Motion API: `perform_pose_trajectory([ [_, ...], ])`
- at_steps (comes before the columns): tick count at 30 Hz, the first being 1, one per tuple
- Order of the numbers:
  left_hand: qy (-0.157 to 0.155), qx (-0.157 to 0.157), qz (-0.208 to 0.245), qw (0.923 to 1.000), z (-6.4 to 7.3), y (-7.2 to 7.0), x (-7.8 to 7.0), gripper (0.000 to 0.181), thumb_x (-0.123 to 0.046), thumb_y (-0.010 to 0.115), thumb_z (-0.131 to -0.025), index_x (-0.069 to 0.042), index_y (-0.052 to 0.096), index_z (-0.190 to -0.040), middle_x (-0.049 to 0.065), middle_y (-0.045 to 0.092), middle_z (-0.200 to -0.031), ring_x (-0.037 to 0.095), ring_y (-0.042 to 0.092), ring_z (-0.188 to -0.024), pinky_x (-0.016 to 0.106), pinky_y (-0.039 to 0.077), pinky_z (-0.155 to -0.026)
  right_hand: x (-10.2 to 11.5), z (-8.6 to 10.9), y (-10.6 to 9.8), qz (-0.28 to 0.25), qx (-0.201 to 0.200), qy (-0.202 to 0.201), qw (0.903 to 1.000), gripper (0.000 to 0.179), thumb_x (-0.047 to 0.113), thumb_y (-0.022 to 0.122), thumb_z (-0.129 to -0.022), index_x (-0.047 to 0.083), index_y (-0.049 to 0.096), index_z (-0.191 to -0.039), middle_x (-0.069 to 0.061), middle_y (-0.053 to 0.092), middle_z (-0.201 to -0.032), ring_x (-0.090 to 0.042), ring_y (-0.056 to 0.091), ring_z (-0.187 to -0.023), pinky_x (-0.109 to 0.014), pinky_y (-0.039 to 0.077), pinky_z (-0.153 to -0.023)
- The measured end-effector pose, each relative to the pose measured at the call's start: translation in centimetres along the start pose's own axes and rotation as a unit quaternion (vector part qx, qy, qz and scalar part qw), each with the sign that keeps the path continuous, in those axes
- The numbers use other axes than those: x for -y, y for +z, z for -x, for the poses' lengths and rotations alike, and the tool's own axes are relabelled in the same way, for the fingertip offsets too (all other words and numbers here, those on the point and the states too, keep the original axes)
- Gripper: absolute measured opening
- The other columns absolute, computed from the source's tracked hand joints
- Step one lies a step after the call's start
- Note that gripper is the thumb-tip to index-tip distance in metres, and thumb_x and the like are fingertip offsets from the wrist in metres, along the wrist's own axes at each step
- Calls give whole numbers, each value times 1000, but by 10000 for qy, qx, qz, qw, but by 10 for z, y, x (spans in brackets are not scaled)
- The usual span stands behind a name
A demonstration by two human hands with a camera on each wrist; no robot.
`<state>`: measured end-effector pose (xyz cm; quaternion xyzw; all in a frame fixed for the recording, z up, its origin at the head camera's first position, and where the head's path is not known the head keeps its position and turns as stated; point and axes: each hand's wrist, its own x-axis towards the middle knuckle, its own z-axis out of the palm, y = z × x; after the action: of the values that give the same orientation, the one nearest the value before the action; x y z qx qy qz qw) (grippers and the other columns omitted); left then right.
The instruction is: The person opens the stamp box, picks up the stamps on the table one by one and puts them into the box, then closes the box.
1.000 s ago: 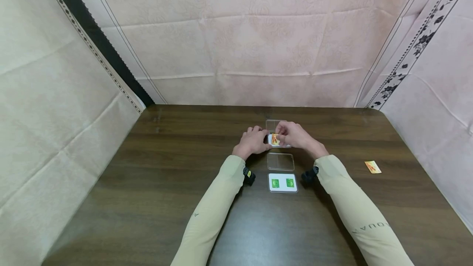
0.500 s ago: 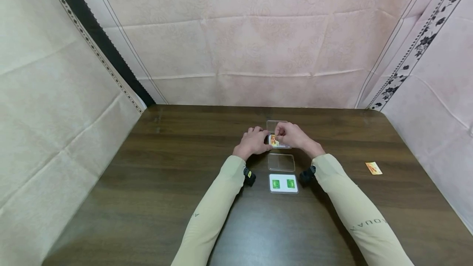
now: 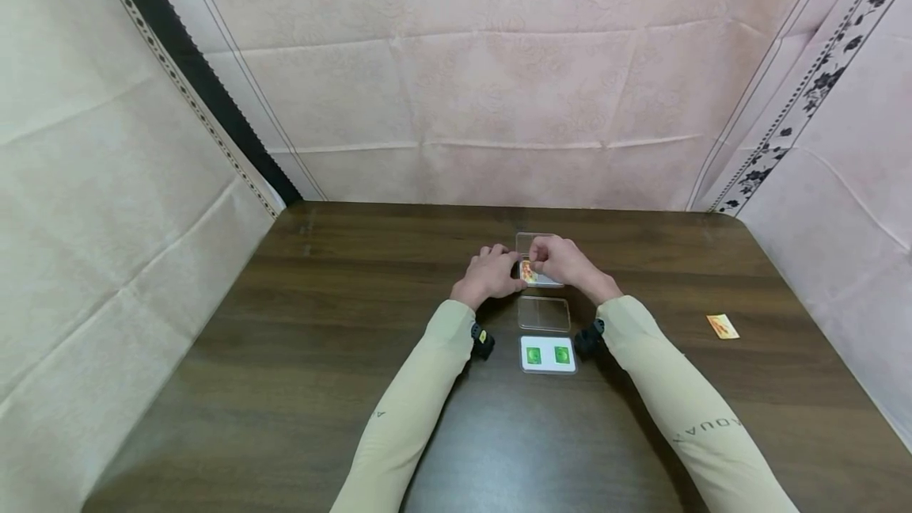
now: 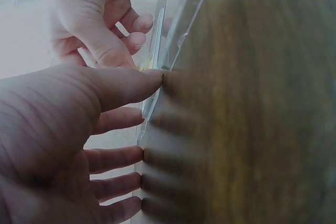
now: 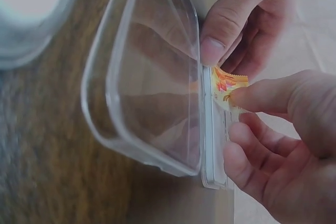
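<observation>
A small yellow-orange printed packet with a jagged edge (image 5: 223, 83) stands at the left side of a white card in a clear plastic case (image 3: 545, 281). My right hand (image 3: 566, 264) pinches the packet's edge between thumb and fingers, and the packet bends away from the card. The other fingertips of that hand lie close to the card. My left hand (image 3: 490, 274) rests at the case's left side; its thumb touches the case edge and its straight fingers (image 4: 118, 160) reach down to the table. The clear lid (image 5: 157, 77) stands open behind the card.
Nearer on the wooden table (image 3: 285, 386) lies a second opened case: a clear lid (image 3: 544, 313) and a white card with two green squares (image 3: 548, 355). A yellow-orange packet (image 3: 723, 326) lies off to the right. Cloth walls (image 3: 499, 101) enclose the table.
My right hand and wrist have shifted slightly left over the case, and less of the packet shows in the head view. The left hand keeps its place at the case.
</observation>
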<state>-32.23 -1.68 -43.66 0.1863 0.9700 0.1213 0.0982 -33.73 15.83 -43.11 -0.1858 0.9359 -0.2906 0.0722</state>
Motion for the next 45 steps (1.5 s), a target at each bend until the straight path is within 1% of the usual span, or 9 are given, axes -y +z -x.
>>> perform_pose_trajectory([
  [8,-33,17,23,10000,1,0,0,60,-46,61,-95,-22,45,-147,6,41,-150,29,38,-134,48,34,-112,1,-1,4,24,-28,137,9999,7,4,63,-92,11,62,-89,-7,64,-87,-22,55,-73,-30,45,-64],
  [17,-86,35,66,9999,2,-2,-2,60,-46,61,-94,-22,45,-147,6,41,-150,29,38,-133,48,34,-112,2,-3,6,36,-37,254,9997,4,8,64,-92,9,61,-90,-9,64,-89,-22,55,-73,-29,45,-62],
  [27,-58,1,60,10000,2,-3,-1,59,-46,61,-94,-21,46,-147,6,40,-151,29,38,-135,48,33,-113,5,-2,6,164,-39,405,9990,5,12,63,-94,9,59,-95,-11,63,-97,-23,57,-77,-31,47,-65],
  [30,-26,-2,56,10000,2,-3,-1,59,-46,61,-95,-21,47,-146,6,41,-151,29,38,-134,48,34,-112,6,0,5,216,-100,342,9991,5,12,63,-95,9,59,-94,-12,64,-97,-23,57,-77,-31,47,-65],
  [35,7,-17,25,10000,2,-3,0,59,-46,60,-95,-22,46,-146,6,40,-151,29,38,-135,48,34,-112,9,6,-3,344,-249,186,9989,5,13,63,-94,9,61,-93,-11,65,-93,-22,57,-75,-30,47,-65],
  [41,-39,-28,89,9999,3,-2,0,58,-46,62,-94,-22,48,-145,6,41,-150,29,38,-134,47,34,-112,13,13,-11,387,-244,116,9989,4,12,62,-95,9,60,-93,-9,63,-88,-21,55,-71,-30,45,-62],
  [45,-28,-35,56,10000,3,0,0,57,-46,62,-94,-22,48,-145,6,41,-150,29,39,-133,46,34,-112,16,19,-15,388,-194,69,9990,5,14,62,-95,9,60,-94,-8,63,-86,-20,54,-70,-29,45,-61],
])
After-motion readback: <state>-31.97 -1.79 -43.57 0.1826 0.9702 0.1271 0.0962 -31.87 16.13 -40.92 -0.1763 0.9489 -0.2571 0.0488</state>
